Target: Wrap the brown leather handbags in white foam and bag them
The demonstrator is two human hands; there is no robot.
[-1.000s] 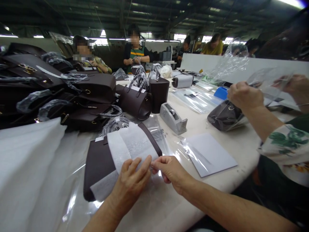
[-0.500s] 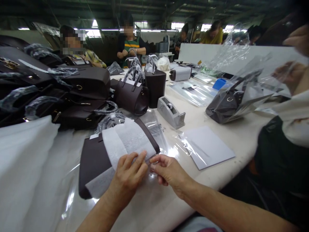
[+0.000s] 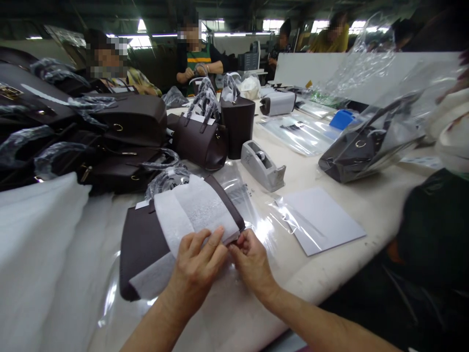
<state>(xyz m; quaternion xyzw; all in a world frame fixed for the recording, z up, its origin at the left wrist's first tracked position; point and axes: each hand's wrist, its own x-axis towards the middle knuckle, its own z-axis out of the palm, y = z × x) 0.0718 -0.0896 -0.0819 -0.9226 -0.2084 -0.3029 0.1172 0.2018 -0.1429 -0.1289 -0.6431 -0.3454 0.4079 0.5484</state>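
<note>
A dark brown handbag (image 3: 141,244) lies on its side in front of me, its handles (image 3: 170,181) wrapped in clear plastic. White tissue paper (image 3: 194,208) covers much of the bag. My left hand (image 3: 200,264) presses the paper against the bag's near edge, its fingers bent over it. Close beside it, my right hand (image 3: 252,261) is closed in a pinch at the bag's lower right corner, by the paper's edge. What lies between those fingertips is too small to make out. Clear plastic sheeting (image 3: 110,293) spreads under the bag.
A grey tape dispenser (image 3: 262,166) stands beyond the bag. To its right lies a white board (image 3: 322,222), partly under clear film. Brown handbags (image 3: 128,120) are piled at left, beside white sheets (image 3: 32,254). A plastic-covered bag (image 3: 351,151) stands near a co-worker's dark apron (image 3: 421,220).
My right hand has moved in and slightly up against the bag's corner, its fingers closing tighter. My left hand stays on the paper. The co-worker at right has shifted away to the right.
</note>
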